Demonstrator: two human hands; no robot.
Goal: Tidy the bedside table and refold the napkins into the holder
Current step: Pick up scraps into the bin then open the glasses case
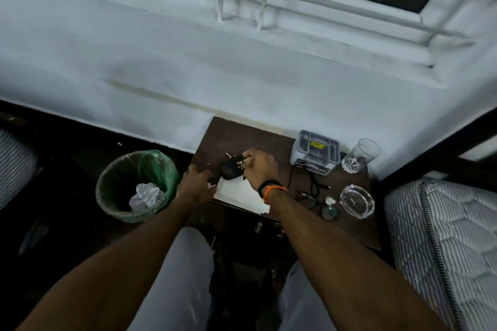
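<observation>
A round bin lined with a green bag (pixel 137 185) stands left of the dark wooden bedside table (pixel 231 134). The left hand (pixel 196 183) rests with relaxed fingers at the flat white napkins (pixel 239 195), while the right hand (pixel 259 166) grips a black lettered pouch (pixel 234 168) above them. Farther right sit a grey box (pixel 316 152), a clear glass tumbler (pixel 359 154) and a glass ashtray (pixel 356 201).

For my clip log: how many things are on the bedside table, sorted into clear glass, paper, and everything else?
Clear glass: 2, the tumbler and the ashtray
Paper: 2, the white napkins and a small crumpled scrap
Other: 3, the black case held by the right hand, the grey holder, the eyeglasses
Total: 7
</observation>
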